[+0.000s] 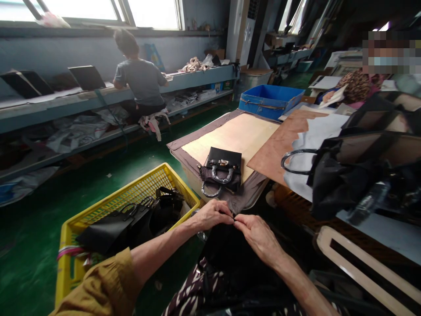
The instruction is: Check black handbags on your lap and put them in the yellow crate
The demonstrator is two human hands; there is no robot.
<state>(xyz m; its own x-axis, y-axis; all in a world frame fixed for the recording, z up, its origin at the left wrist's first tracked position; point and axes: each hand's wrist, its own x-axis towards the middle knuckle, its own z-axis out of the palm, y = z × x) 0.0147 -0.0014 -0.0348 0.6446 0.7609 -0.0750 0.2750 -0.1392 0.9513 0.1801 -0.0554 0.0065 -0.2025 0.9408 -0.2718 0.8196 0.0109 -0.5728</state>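
Note:
A black bag (226, 250) rests on my lap, dark and partly hidden by my hands and forearms. At its upper edge my left hand (215, 215) is closed in a pinch. My right hand (251, 226) pinches the same edge from the other side, its fingertips almost meeting those of the left. A plastic-wrapped piece, perhaps a handle, shows beneath my left hand. Just beyond my hands, a small black handbag (225, 158) with wrapped handles and a metal clasp lies on a padded table (230, 131).
To my left stands a yellow basket (131, 191) holding black bags. On the right, several black bags (345, 175) crowd a worktable (279, 145). A blue bin (272, 101) sits behind. One person (141, 79) works at the bench; another person (362, 85) sits at right.

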